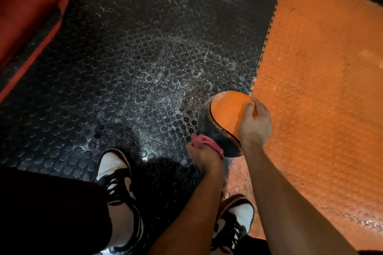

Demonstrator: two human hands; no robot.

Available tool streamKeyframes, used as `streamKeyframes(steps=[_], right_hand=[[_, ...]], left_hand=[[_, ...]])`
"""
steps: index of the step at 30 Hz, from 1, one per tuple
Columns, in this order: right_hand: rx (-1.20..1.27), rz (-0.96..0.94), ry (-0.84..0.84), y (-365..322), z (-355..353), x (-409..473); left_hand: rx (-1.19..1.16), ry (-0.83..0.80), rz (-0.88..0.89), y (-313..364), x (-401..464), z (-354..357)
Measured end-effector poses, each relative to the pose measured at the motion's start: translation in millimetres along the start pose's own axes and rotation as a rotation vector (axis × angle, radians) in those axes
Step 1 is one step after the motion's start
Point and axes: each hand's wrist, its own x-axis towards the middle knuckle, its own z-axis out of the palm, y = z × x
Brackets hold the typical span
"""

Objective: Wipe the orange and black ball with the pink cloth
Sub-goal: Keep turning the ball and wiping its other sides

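The orange and black ball (pixel 224 118) sits low over the floor where the black mat meets the orange mat. My right hand (pixel 255 125) grips its right side from above, fingers curled over the orange panel. My left hand (pixel 204 156) holds the bunched pink cloth (pixel 205 144) and presses it against the ball's lower black part. The underside of the ball is hidden.
Studded black floor mat (pixel 134 68) spreads left, with white dusty smears and a worn patch (pixel 194 97) beside the ball. Orange studded mat (pixel 323 89) fills the right. A red and black padded object (pixel 29 18) stands at the far left. My two black-and-white shoes (pixel 116 174) are below.
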Motion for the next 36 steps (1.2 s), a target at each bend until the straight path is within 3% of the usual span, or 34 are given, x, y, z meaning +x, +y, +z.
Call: streamKeyframes(steps=[3, 5, 9, 12, 21, 25, 30, 33, 36], right_hand=[[0.004, 0.000, -0.002, 3, 0, 2], [0.012, -0.013, -0.002, 5, 0, 0], [0.019, -0.034, 0.015, 6, -1, -9], [0.035, -0.017, 0.003, 10, -3, -8], [0.074, -0.036, -0.010, 18, -9, -3], [0.074, -0.057, -0.005, 19, -10, -10], [0.103, -0.027, 0.005, 22, -11, -10], [0.083, -0.037, 0.004, 21, -11, -8], [0.113, -0.051, 0.005, 23, -13, -8]], left_hand=[[0.078, -0.003, 0.484, 9, -34, -8], [0.099, -0.008, 0.568, 13, -39, -8], [0.061, -0.030, 0.277, 34, -3, -1], [0.228, -0.098, 0.169, 50, 23, -3], [0.266, -0.134, 0.616, 24, -42, -13], [0.348, -0.025, 0.502, 28, -8, -1], [0.273, -0.112, 0.306, 38, 19, 3], [0.196, -0.095, 0.346, 31, 7, 0], [0.199, -0.050, 0.549, 22, -26, -5]])
